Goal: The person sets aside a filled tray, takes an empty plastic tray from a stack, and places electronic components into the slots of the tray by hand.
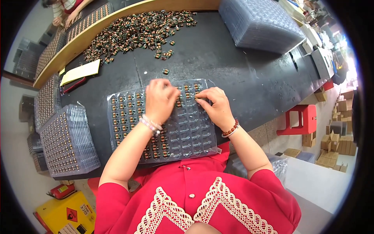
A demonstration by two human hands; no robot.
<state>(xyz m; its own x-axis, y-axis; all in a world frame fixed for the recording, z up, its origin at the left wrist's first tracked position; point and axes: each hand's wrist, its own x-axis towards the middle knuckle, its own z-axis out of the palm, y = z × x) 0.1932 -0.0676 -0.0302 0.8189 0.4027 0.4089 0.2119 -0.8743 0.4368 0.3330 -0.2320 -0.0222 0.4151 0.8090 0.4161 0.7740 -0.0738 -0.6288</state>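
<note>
Your red shirt with its cream lace collar (pixel 191 183) sat closest, just below the clear plastic pocketed tray (pixel 191 134) on the black tabletop (pixel 206 43). Looked like you were mid-fill: your right hand (pixel 218 108) seemed pinched on a small copper-wound component (pixel 195 97) at the upper pockets; your left hand (pixel 159 103) curled over the tray, too blurred to tell if it gripped anything. Next move, I'd say, called for seating that piece squarely. Loose green-and-copper components (pixel 134 31) lay heaped at the far side; only your left hand and forearm blocked pockets.
</note>
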